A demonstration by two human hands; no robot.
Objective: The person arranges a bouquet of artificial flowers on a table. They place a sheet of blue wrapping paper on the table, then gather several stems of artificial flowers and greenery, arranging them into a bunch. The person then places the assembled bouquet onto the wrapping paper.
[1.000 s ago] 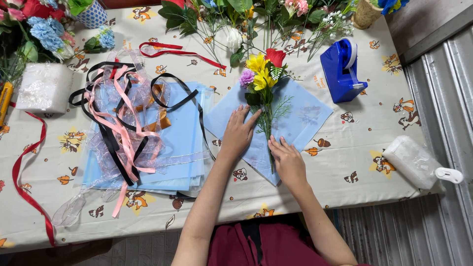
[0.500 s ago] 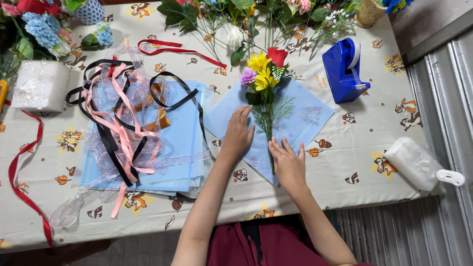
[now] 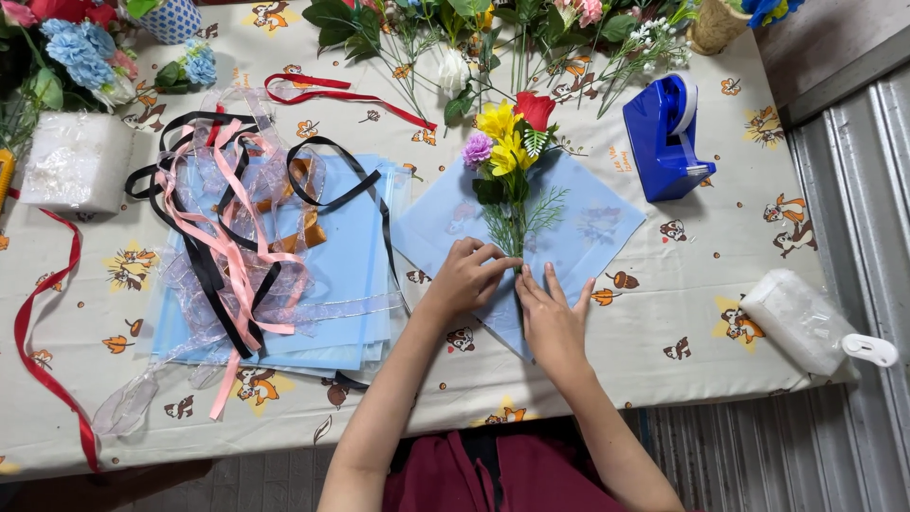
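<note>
Left hand (image 3: 466,277) grip pinched on stems (image 3: 512,232); right hand (image 3: 553,316) flat, fingers apart, hiding blue paper (image 3: 592,223) corner.

head cam | overhead, facing straight down | near, above table (image 3: 664,332) edge

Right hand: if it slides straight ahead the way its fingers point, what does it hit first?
Probably the green stems of the small bouquet: the right hand lies flat on the light blue wrapping sheet, fingers pointing up-table, stems just ahead and slightly left. Depth looks flat.

Lt-blue wrapping sheet (image 3: 588,223); cartoon-print tablecloth (image 3: 758,142)
</note>
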